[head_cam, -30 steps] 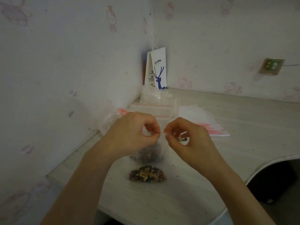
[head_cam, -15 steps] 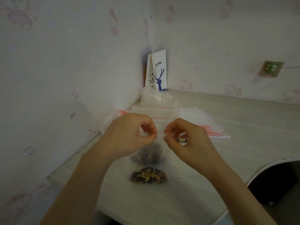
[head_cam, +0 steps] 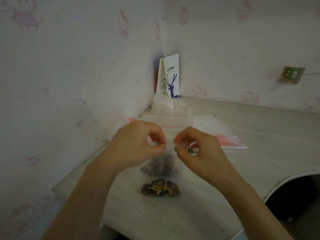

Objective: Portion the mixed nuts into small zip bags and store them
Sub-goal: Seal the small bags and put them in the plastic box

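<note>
Nuts (head_cam: 160,188) sit in a dark heap at the bottom of the little zip bag (head_cam: 170,144) that I hold up over the table (head_cam: 251,170). The bag hangs down toward me, and its top strip with the red line runs side to side. My left hand (head_cam: 138,146) pinches that strip on the left side with thumb and finger. My right hand (head_cam: 197,149) pinches it on the right side. A small bit of strip shows between my two hands. Both hands are right on it, so neither one has to reach. I think I am pressing the zip shut, and the next squeeze should go sideways along the strip, not up or down. More nuts (head_cam: 158,166) show blurry behind the bag, and I cannot tell what they lie in. Empty bags (head_cam: 223,135) wait on the table to my right.
</note>
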